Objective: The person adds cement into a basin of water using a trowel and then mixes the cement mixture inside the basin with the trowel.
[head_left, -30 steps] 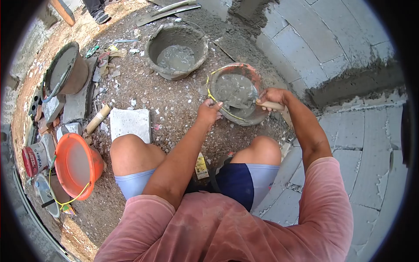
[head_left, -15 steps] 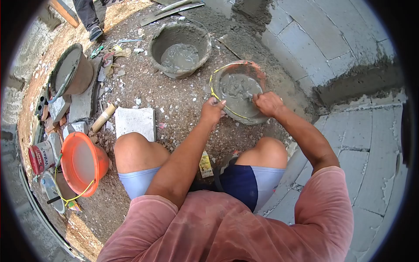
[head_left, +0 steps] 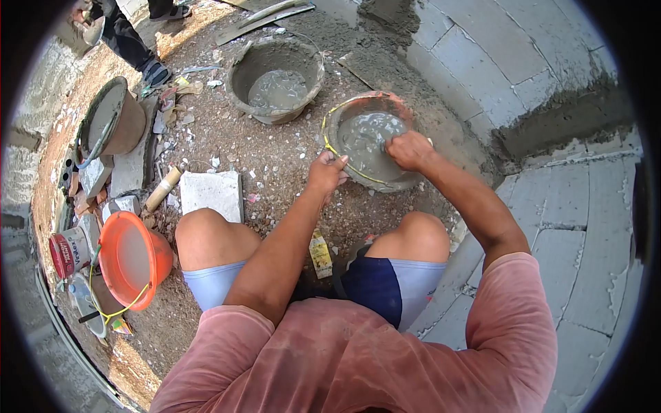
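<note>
A mortar-caked bucket with a reddish inner rim and a yellow handle stands in front of me, holding wet grey mortar. My left hand pinches the bucket's near-left rim at the yellow handle. At the right side of the bucket, my right hand is closed round a wooden-handled tool; only the end of its handle shows past the fist, and the rest is hidden by the hand and the mortar.
A second mortar tub stands beyond. To the left are a tilted bucket, an orange bucket of cloudy liquid, a paint pail and a pale slab. Block wall rises at right. A person's legs show at upper left.
My right hand has turned over and moved left over the bucket with the tool, and the mortar's surface looks wetter and stirred. My left hand stays at the rim. The person's legs have come nearer.
</note>
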A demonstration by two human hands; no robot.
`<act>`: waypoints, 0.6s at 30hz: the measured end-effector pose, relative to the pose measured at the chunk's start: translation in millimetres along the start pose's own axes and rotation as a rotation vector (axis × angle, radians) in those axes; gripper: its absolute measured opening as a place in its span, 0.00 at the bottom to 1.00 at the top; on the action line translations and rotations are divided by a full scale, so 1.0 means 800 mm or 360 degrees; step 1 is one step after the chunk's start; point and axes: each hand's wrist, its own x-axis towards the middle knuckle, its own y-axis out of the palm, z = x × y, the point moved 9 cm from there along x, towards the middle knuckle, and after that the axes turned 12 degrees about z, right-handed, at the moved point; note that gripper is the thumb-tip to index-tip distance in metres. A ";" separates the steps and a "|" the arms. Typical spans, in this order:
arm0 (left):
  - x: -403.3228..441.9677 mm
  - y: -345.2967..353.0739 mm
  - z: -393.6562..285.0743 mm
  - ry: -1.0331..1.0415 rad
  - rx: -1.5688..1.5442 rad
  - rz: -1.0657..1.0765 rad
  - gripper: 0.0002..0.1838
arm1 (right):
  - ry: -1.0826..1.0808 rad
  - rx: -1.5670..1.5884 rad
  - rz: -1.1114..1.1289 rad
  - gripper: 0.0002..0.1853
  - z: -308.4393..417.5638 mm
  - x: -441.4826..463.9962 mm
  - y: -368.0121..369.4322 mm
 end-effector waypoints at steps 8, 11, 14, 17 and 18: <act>-0.004 -0.002 -0.003 0.0010 0.0032 -0.0035 0.14 | 0.0048 0.0105 0.0231 0.10 -0.084 -0.062 -0.051; 0.001 -0.002 -0.002 -0.0002 0.0025 -0.0010 0.13 | 0.0320 0.0293 0.0005 0.11 -0.113 -0.039 -0.051; 0.000 -0.003 -0.001 -0.0012 0.0050 -0.0020 0.13 | 0.0281 0.0387 0.0025 0.13 -0.070 0.008 0.017; 0.004 -0.005 0.002 0.0040 0.0080 -0.0024 0.13 | 0.0134 0.0505 0.0144 0.13 -0.028 -0.021 0.019; 0.001 -0.003 0.000 0.0041 0.0043 -0.0026 0.13 | 0.0060 0.0482 0.0174 0.13 -0.018 -0.036 0.022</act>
